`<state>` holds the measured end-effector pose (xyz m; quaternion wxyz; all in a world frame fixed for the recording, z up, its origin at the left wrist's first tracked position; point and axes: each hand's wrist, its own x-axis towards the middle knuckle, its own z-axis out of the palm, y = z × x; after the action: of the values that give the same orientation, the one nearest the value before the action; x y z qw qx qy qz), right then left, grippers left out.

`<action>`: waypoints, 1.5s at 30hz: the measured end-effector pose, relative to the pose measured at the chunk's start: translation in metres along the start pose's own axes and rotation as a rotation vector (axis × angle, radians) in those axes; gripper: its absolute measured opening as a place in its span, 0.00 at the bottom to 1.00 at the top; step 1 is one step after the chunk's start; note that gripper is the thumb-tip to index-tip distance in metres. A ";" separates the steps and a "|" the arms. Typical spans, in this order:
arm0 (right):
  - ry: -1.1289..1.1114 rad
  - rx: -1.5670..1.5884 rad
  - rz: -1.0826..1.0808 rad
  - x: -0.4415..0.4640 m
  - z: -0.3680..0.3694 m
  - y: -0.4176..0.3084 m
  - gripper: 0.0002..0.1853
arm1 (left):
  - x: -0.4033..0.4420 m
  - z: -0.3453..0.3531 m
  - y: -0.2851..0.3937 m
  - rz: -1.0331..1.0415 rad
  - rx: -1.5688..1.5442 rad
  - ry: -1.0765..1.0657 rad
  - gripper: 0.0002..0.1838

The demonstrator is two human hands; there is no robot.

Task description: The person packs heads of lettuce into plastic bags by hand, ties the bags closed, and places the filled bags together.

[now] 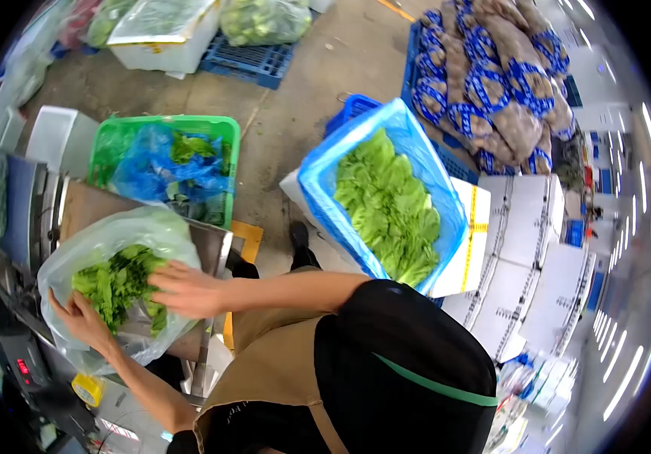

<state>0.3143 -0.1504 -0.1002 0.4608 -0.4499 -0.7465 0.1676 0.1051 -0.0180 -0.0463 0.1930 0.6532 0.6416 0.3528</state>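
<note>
A clear plastic bag [125, 227] stands wide open on the metal worktop, with leafy green herbs [117, 284] inside. My left hand [83, 319] is at the bag's near left side, its fingers apart at the edge of the leaves. From the right, my right hand [186, 290] reaches into the bag and touches the herbs; its fingers are bent over the leaves, and whether they grip any is hidden.
Behind the bag is a green crate [235, 163] with blue plastic and greens. A blue-lined box [310, 170] of lettuce [390, 204] stands to the right. A scale with a red display [23, 366] and yellow tape [88, 389] are at lower left. White boxes [507, 280] are stacked at right.
</note>
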 end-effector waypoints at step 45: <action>0.993 0.657 1.343 -0.453 -0.315 0.095 0.52 | -0.309 0.494 0.306 0.750 -0.278 -1.712 0.43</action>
<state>0.7050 -0.5251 -0.2426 0.6410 -0.6577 0.0449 0.3931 0.6922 -0.2515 -0.2304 0.5486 0.8250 -0.0177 -0.1344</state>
